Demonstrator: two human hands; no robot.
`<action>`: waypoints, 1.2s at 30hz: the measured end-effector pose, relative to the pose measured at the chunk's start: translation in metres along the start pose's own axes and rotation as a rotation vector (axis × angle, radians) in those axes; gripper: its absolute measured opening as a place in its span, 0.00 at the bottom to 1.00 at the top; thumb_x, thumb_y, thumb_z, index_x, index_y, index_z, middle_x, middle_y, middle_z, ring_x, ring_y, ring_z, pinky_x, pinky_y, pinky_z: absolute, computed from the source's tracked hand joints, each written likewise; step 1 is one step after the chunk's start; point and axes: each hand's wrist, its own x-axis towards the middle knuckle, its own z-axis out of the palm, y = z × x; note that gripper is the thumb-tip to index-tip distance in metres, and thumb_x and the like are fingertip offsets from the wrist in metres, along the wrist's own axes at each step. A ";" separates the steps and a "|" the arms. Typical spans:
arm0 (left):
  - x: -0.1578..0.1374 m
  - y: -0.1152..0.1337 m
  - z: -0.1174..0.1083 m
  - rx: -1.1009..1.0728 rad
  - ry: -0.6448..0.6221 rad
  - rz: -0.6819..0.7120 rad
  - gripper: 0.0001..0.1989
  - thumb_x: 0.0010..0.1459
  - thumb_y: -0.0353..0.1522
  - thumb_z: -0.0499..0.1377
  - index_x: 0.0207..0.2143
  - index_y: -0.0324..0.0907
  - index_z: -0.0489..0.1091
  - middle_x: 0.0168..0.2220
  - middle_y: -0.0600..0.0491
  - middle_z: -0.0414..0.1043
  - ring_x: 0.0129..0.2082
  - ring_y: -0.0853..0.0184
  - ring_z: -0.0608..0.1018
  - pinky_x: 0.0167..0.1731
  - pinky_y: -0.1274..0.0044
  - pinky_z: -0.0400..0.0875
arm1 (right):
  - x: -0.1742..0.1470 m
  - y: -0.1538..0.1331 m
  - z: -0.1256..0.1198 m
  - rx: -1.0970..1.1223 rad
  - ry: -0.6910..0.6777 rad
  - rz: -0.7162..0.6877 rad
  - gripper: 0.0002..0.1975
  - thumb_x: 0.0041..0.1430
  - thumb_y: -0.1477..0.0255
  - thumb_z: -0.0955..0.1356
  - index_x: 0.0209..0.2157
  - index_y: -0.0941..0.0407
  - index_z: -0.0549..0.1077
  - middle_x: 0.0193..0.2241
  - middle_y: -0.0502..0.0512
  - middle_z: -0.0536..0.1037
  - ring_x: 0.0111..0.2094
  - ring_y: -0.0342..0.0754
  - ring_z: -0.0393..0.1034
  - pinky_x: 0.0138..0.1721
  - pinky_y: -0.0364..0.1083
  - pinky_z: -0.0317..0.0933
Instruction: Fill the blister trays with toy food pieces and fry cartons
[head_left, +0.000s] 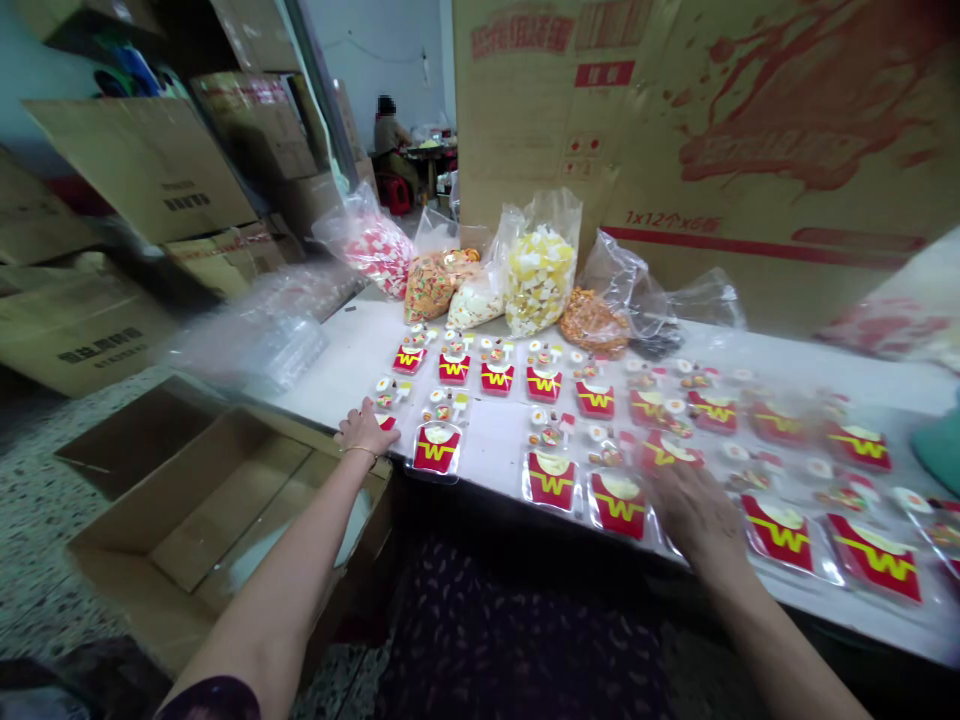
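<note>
Clear plastic blister packs stand in two rows along the white table, each with a red fries-box piece marked with a yellow W and small food-shaped pieces above it. My left hand (365,430) is closed on the left edge of the front row's leftmost blister pack (388,422), covering part of its red piece. Just right of it lies another blister pack (437,450), untouched. My right hand (694,505) is over the front row at right, smeared by motion; its fingers and anything in them cannot be made out. Near it is a blister pack (619,505).
Behind the rows stand bags of small pieces: pink and white (379,255), yellow and white (538,275), orange (592,318). Stacked clear plastic (281,350) lies at left. An open carton (187,530) sits below the table. Large cardboard (712,130) rises behind; a person (390,135) sits far back.
</note>
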 end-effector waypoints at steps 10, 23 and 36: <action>-0.023 -0.042 -0.029 0.018 0.074 0.010 0.42 0.39 0.50 0.53 0.56 0.46 0.45 0.52 0.41 0.56 0.48 0.46 0.63 0.41 0.60 0.60 | 0.048 -0.249 0.030 0.294 0.005 -0.584 0.05 0.55 0.76 0.61 0.32 0.59 0.69 0.31 0.53 0.70 0.33 0.46 0.60 0.30 0.43 0.54; -0.024 0.013 -0.043 0.028 0.088 0.191 0.42 0.39 0.50 0.54 0.55 0.46 0.44 0.50 0.42 0.59 0.46 0.47 0.65 0.39 0.62 0.62 | 0.044 -0.158 -0.014 0.254 0.151 -0.522 0.10 0.58 0.78 0.57 0.27 0.58 0.67 0.28 0.53 0.68 0.30 0.45 0.57 0.30 0.44 0.51; -0.022 0.253 0.015 -0.088 -0.061 0.629 0.51 0.33 0.45 0.61 0.58 0.44 0.40 0.57 0.41 0.51 0.54 0.47 0.58 0.49 0.61 0.52 | 0.075 -0.022 0.028 0.006 -0.044 -0.105 0.08 0.52 0.82 0.61 0.25 0.59 0.69 0.27 0.57 0.70 0.29 0.47 0.62 0.28 0.44 0.52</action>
